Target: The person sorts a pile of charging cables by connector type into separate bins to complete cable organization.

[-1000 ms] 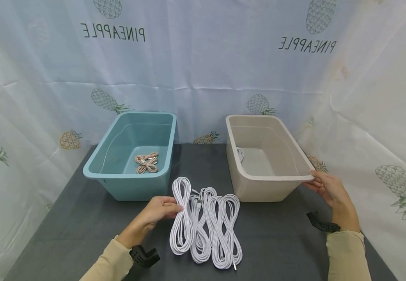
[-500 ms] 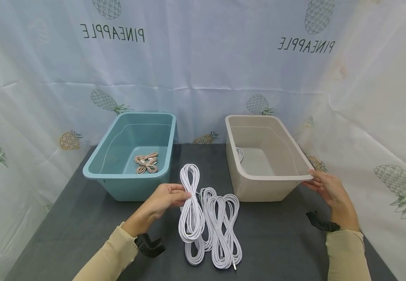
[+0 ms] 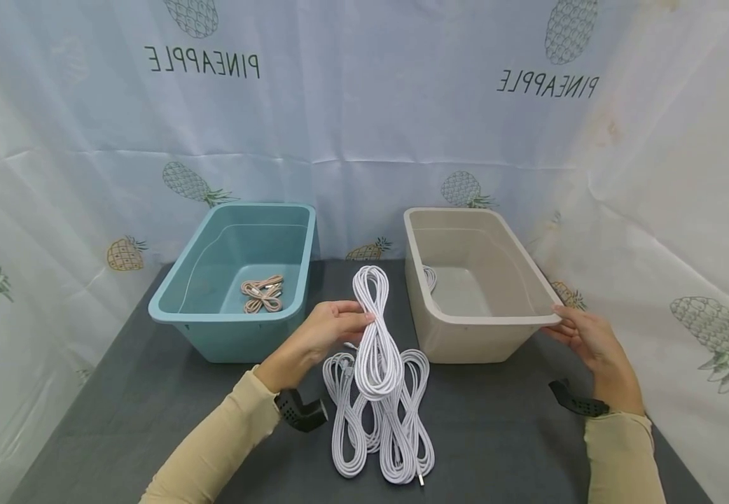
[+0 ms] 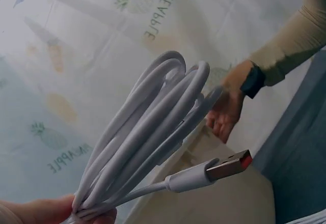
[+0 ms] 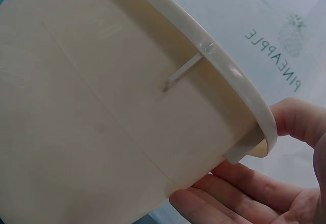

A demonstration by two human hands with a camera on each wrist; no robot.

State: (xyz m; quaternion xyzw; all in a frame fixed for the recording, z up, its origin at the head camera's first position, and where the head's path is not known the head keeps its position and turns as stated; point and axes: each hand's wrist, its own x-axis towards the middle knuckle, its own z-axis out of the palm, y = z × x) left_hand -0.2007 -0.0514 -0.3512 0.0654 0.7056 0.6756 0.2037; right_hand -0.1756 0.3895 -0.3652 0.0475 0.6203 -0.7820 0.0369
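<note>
Head cam's bright and pretty even, curtain (image 3: 364,98) bluish mid-frame, warmer at right; left wrist view's dimmer, curtain kinda soft; right wrist's murky, glare spots on the beige tub rim (image 5: 237,77).

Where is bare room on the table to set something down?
Bare table lies between the cable pile and the right forearm, in front of the beige bin, and left of the left forearm, in front of the blue bin. Crowded: the middle, where the left hand holds a white bundle over the pile.

Dark table (image 3: 496,434) bears teal bin (image 3: 238,343), beige bin (image 3: 465,343), white cable bundles (image 3: 394,420), their number unclear.
</note>
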